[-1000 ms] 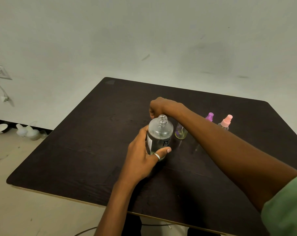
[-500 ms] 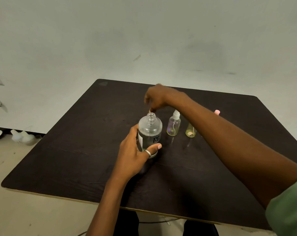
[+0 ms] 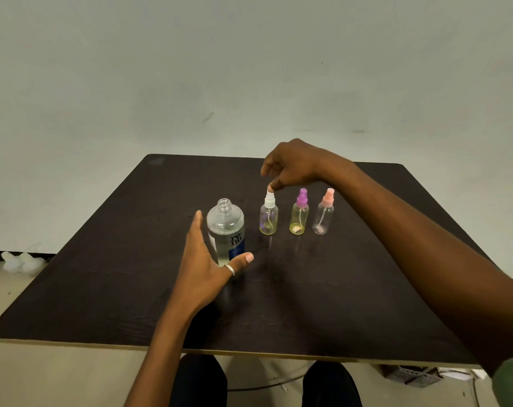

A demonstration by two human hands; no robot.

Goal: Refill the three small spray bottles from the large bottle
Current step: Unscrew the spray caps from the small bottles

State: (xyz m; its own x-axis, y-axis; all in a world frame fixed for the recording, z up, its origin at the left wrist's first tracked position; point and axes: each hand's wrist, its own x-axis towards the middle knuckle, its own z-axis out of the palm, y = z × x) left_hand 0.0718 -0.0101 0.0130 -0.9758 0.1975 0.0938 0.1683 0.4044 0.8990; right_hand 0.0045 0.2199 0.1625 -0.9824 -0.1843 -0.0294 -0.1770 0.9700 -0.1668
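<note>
On dark wooden table (image 3: 102, 274), left hand (image 3: 205, 265), fingers spread, brackets uncapped large clear plastic bottle (image 3: 225, 230); right hand (image 3: 293, 168), curled fingertip touching white-nozzled small clear spray bottle (image 3: 268, 215), pinch unclear. Risk: off-centre tug topples it into purple-capped neighbour (image 3: 299, 214)

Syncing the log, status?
Left hand open beside uncapped large bottle. Right hand pinches sprayer of white-capped spray bottle. Purple-capped bottle, pink-capped bottle stand apart, untouched.

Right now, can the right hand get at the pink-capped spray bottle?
Probably yes. The right hand is at the top of the white-capped bottle, at the other end of the row from the pink-capped bottle, which nothing covers. Only the purple-capped bottle stands close beside it.
</note>
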